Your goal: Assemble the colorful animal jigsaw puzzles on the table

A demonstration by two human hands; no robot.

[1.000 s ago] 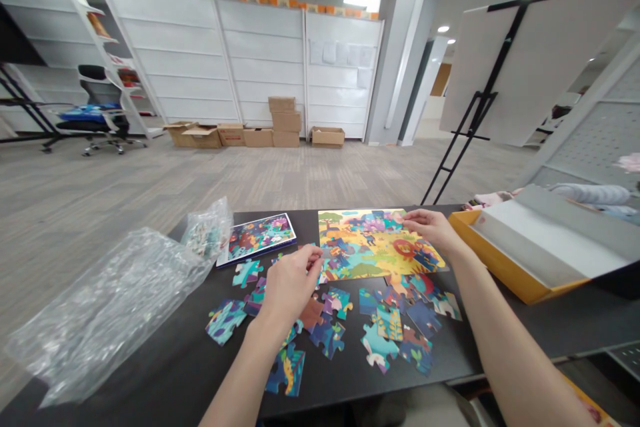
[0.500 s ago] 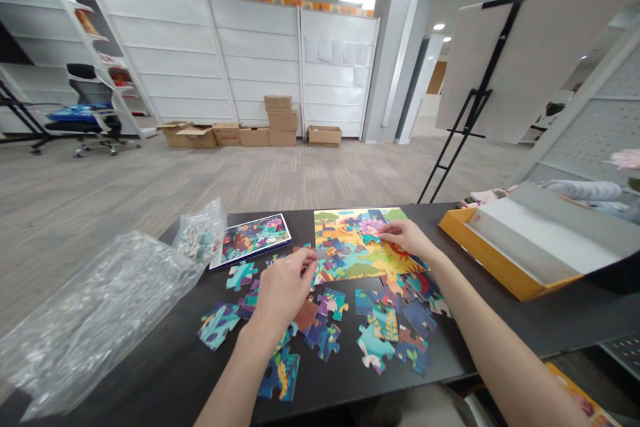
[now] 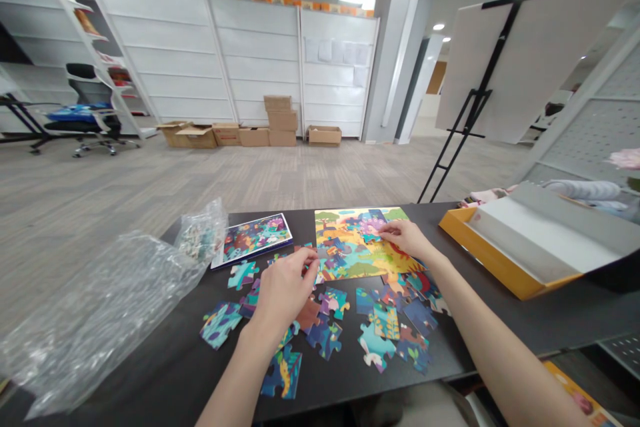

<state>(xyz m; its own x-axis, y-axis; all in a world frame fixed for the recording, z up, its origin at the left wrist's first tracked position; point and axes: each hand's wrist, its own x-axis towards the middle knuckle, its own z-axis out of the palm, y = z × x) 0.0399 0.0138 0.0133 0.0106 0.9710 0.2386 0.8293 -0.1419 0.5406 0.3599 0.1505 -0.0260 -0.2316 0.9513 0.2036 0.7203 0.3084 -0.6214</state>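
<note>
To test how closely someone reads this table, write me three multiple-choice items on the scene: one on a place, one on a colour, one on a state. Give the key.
1. Where does the printed picture card lie relative to the partly assembled jigsaw?
A. Inside the box
B. On the floor
C. On the table, left of the jigsaw

2. What colour is the outer wall of the open box?
A. Orange-yellow
B. Bright blue
C. Green

3. What state is the clear plastic bag in?
A. Folded flat inside the box
B. Crumpled loosely at the table's left side
C. Taped shut around the card

1: C, the card lies on the dark table beside the jigsaw's left edge.
2: A, the wall shows orange-yellow at the table's right side.
3: B, the bag lies in loose folds over the table's edge.
</note>
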